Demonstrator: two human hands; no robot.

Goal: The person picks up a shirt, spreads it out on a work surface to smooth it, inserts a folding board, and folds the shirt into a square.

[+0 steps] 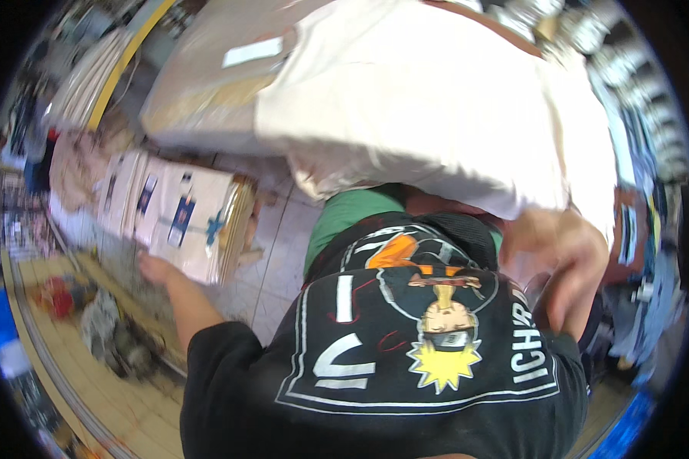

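My left hand [158, 269] is at the lower edge of a stack of folded cream garments [195, 206] with dark labels and a teal piece near one end. Whether it touches or grips the stack I cannot tell, as its fingers are small and partly hidden. Smeared by motion, my right hand [555, 237] is beside the near right edge of a large white cloth [436, 84]. That cloth drapes over a broad raised surface in front of me. The right fingers are too blurred to read.
Clear plastic wraps a brown surface [207, 76] bearing a white label, left of the cloth. More flat packs [92, 80] lie at the far left beside a yellow edge [130, 61]. Grey bundled cloth [115, 336] sits at the lower left. Folded blue garments [647, 252] are stacked at right.
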